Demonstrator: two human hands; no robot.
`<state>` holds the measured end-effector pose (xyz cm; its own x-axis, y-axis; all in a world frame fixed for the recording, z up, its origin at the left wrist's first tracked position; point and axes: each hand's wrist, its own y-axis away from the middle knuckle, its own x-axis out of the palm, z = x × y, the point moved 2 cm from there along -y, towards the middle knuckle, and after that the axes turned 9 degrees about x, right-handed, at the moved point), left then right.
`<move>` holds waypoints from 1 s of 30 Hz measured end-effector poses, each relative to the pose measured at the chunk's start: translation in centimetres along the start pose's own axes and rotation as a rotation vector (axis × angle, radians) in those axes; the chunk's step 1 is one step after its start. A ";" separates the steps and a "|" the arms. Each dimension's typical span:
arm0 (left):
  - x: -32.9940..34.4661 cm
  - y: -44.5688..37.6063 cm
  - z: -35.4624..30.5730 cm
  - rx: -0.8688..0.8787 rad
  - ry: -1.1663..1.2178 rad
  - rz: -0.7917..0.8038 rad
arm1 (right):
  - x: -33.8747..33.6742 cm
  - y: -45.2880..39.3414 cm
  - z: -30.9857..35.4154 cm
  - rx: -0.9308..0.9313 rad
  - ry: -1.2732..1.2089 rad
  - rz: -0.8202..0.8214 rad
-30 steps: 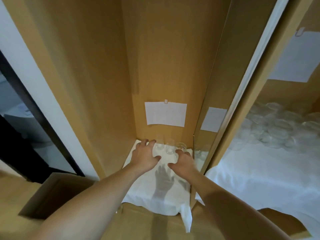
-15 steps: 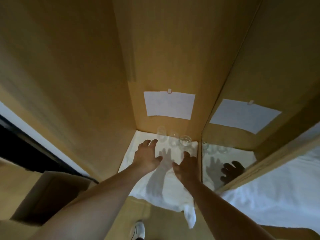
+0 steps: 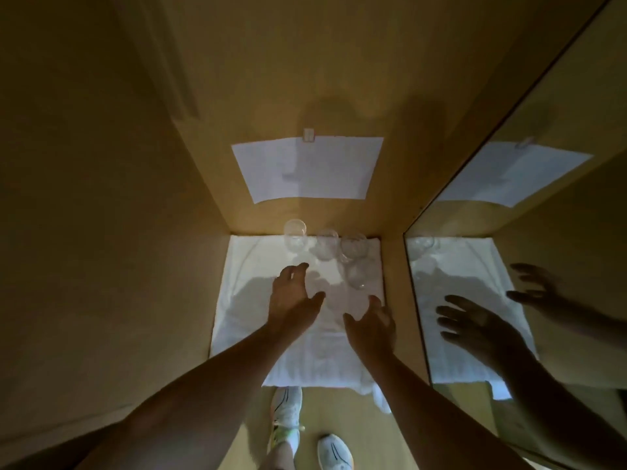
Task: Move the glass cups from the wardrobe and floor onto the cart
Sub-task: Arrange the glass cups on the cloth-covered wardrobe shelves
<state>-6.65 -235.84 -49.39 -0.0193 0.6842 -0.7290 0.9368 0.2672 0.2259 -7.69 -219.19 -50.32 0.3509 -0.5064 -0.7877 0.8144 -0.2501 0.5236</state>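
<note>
Several clear glass cups stand on a white cloth at the back of a wooden wardrobe compartment: one at the left, one in the middle, one at the right and one in front of that. My left hand hovers over the cloth with fingers spread, just short of the left cups, holding nothing. My right hand is lower and to the right, fingers loosely spread, near the front cup but apart from it. The cart is out of view.
Wooden walls close in on the left and back; a white paper sheet is clipped to the back wall. A mirror panel on the right reflects the hands and cloth. My feet in white shoes stand below the shelf's front edge.
My view has moved deeper into the wardrobe and tilted down. Both hands have lifted off the cloth and spread open, reaching toward the cups.
</note>
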 end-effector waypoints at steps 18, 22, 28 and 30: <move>10.4 -14.5 8.1 -0.052 0.188 0.011 | 8.7 -16.9 1.4 0.206 -0.229 -0.167; 11.6 -17.0 8.2 0.008 0.194 0.020 | 9.3 -19.3 0.4 0.211 -0.259 -0.169; 13.3 -19.7 7.6 0.037 0.204 -0.004 | 10.5 -20.9 0.1 0.179 -0.366 -0.197; 13.5 -20.4 7.4 0.053 0.220 -0.004 | 10.6 -21.0 0.0 0.178 -0.407 -0.216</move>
<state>-23.46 -237.11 -68.69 -0.0931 0.8163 -0.5701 0.9534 0.2381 0.1852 -21.06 -219.28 -69.69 -0.0551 -0.6995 -0.7125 0.7446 -0.5042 0.4374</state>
